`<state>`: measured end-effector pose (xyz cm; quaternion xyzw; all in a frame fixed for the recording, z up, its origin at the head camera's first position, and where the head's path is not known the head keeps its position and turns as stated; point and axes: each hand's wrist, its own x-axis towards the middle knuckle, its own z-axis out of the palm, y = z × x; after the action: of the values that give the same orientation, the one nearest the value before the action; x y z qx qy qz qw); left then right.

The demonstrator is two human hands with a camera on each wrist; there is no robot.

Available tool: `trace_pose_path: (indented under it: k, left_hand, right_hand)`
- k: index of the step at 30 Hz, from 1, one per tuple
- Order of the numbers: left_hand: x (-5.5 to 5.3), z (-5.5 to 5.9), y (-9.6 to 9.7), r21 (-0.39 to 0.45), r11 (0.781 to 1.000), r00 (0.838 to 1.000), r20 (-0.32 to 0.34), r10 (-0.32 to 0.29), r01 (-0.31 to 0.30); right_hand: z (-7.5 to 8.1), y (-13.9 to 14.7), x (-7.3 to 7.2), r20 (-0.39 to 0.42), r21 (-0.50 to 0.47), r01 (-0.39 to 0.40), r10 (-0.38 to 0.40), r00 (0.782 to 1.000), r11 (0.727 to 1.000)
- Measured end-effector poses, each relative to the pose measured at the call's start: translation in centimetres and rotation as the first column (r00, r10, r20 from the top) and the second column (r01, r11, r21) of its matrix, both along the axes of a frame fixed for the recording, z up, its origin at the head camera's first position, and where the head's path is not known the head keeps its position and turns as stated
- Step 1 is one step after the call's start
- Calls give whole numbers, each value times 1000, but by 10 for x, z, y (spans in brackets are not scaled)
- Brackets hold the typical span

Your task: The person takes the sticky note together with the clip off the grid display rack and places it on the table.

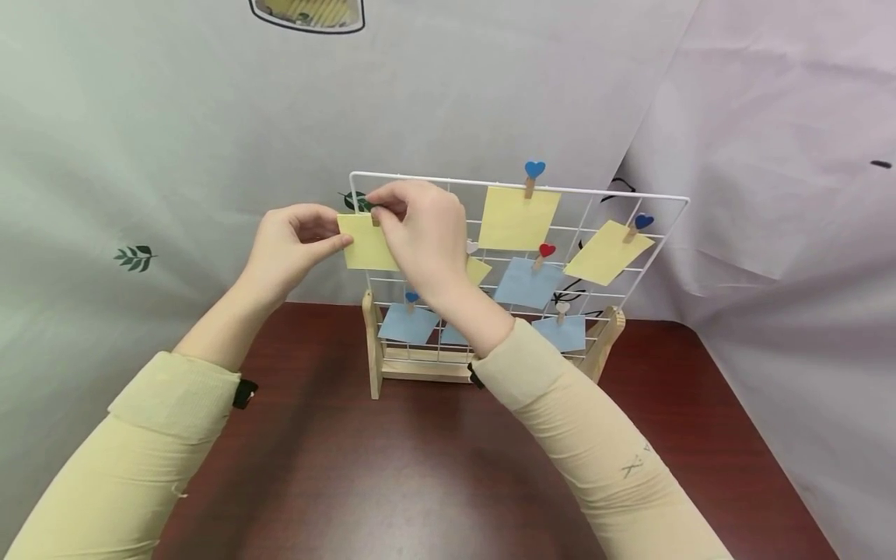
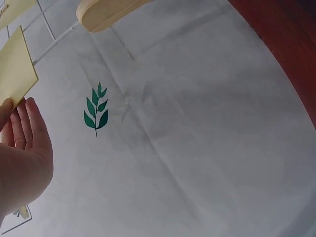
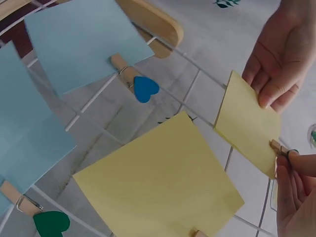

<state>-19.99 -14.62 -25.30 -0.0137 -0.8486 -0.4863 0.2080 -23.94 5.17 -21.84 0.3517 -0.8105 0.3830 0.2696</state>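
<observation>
Near the upper left of the white wire grid (image 1: 581, 192), my left hand (image 1: 283, 245) pinches the left edge of a yellow sticky note (image 1: 365, 243) between thumb and fingers. My right hand (image 1: 427, 233) pinches a small wooden clothespin (image 3: 279, 147), whose tip sits over the note's edge in the right wrist view. Whether the clothespin also grips a grid wire cannot be told. In the left wrist view the note (image 2: 17, 66) stands tilted above the left fingertips.
Other notes hang on the grid by heart-topped clothespins: a yellow note (image 1: 519, 218) at top, another yellow note (image 1: 609, 253) at right, and blue notes (image 1: 528, 282) lower down. Wooden feet (image 1: 373, 346) hold the grid on a dark red table (image 1: 420, 467). A pale curtain (image 1: 210, 101) hangs behind.
</observation>
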Motion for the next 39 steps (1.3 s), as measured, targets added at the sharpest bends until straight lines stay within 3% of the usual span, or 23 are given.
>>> trace_pose_path:
  k: [11, 18, 22, 28, 31, 35, 39]
  left_hand:
    - [-2, -3, 3, 39, 999, 1000, -1, -15, 15]
    - [-1, -3, 1, 115, 993, 1000, -7, -22, 23]
    - [1, -3, 1, 147, 989, 1000, -8, -15, 16]
    - [7, -6, 2, 192, 981, 999, 35, -26, 19]
    - [11, -9, 1, 276, 960, 997, 44, -63, 48]
    - [17, -12, -1, 420, 902, 991, 40, -128, 100]
    - [24, -13, -1, 510, 852, 983, 63, -174, 118]
  right_hand:
    - [-1, 1, -3, 63, -132, -43, 52, 997, 990]
    - [0, 4, -4, 105, -223, -90, 116, 988, 971]
    - [-2, 6, -4, 144, -279, -124, 169, 975, 952]
    - [-2, 12, 0, 198, -401, -164, 260, 945, 901]
    - [-2, 16, 1, 241, -453, -179, 313, 919, 874]
    - [-4, 23, 3, 320, -501, -179, 374, 870, 847]
    - [-8, 31, 3, 391, -536, -160, 412, 823, 829]
